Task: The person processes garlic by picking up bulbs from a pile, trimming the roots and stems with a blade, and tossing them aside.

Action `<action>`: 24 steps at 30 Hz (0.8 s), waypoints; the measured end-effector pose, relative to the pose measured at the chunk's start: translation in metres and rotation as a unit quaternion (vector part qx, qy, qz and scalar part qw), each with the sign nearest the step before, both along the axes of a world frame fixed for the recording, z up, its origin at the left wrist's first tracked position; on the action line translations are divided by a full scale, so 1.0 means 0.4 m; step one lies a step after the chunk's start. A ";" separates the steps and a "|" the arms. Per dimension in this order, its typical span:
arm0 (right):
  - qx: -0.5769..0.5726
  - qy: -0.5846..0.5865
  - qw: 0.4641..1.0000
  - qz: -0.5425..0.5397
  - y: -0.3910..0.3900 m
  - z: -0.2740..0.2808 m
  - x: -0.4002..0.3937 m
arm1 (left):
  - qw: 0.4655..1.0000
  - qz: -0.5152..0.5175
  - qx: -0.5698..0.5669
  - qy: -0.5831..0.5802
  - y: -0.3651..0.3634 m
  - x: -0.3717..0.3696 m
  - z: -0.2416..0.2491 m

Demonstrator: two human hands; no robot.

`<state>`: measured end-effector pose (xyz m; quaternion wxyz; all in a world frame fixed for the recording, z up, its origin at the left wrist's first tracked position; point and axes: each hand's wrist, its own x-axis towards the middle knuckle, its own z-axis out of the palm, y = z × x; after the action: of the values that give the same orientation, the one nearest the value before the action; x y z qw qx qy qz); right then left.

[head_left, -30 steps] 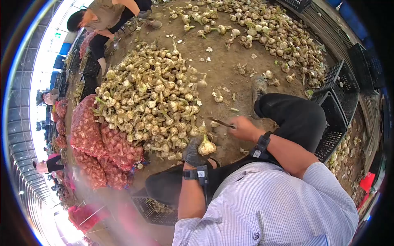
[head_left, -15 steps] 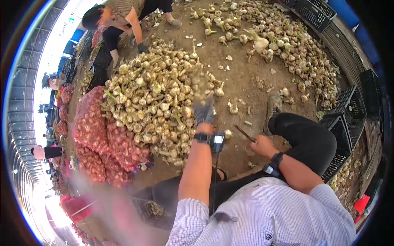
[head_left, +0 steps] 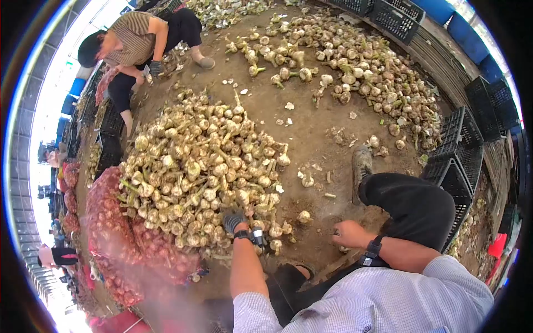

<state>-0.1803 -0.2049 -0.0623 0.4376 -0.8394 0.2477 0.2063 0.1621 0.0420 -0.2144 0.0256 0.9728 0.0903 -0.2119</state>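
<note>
My left hand (head_left: 234, 222), in a grey glove, reaches down onto the near edge of a big heap of garlic bulbs (head_left: 208, 161) with stems. It touches the bulbs there; its fingertips are hidden among them, so I cannot make out a grip. Bare and closed, my right hand (head_left: 352, 234) is above the dirt floor in front of my bent knee. A dark end of the thin knife-like tool (head_left: 336, 232) shows at its fingers; the rest is foreshortened or hidden. One loose garlic bulb (head_left: 303, 217) lies on the ground between my hands.
Red mesh sacks (head_left: 111, 222) full of bulbs lean against the heap's left side. Another person (head_left: 136, 41) bends over at the upper left. More garlic (head_left: 383, 77) is spread at the upper right. Black plastic crates (head_left: 458, 139) stand right of my knee, beside stacked boards.
My left hand has come back and down to the heap's near edge. My right hand has lowered slightly, its tool turned largely out of sight. The other person has straightened somewhat, and the view has shifted.
</note>
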 end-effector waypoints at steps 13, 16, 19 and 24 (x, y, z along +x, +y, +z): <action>0.279 -0.087 0.930 -0.222 0.014 0.159 0.034 | 0.601 0.128 -0.738 0.280 -0.184 -0.351 0.504; 0.369 -0.143 0.887 -0.238 0.031 0.185 0.016 | 0.808 -0.263 -0.525 0.052 -0.218 -0.503 0.492; 0.331 -0.181 0.895 -0.236 0.038 0.207 -0.018 | 0.816 -0.299 -0.494 -0.009 -0.220 -0.583 0.433; 0.247 -0.225 0.922 -0.193 0.018 0.262 -0.059 | 0.825 -0.463 -0.307 -0.107 -0.188 -0.616 0.526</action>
<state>-0.2037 -0.1978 0.0424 0.7068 -0.6647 0.2411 -0.0220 -0.0845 -0.0334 -0.0038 0.2308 0.8589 -0.4437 -0.1106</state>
